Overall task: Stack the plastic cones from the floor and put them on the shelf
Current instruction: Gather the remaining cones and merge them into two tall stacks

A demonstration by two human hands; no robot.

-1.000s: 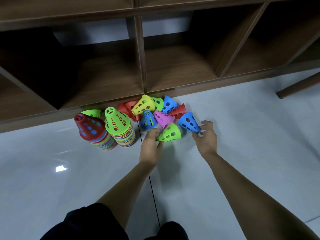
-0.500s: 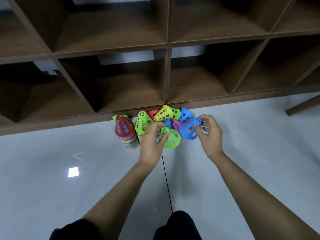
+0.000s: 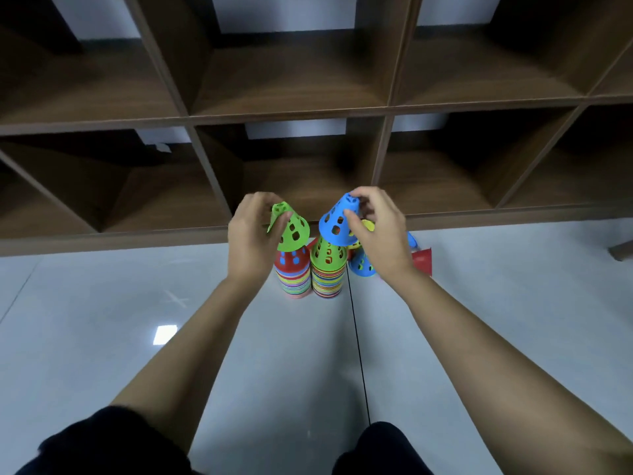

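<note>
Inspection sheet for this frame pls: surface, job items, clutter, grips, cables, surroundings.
Surface: glossy grey floor with a dark seam running through it.
Job's things: green cone over the red-topped stack; blue cone over the green-topped stack; loose cones on the floor, partly hidden by the right hand.
Clutter: nothing seen.
Grips: left hand pinches the green cone; right hand holds the blue cone near its tip.
Cables: nothing seen.
Surroundings: wooden shelf with open compartments behind the stacks.
</note>
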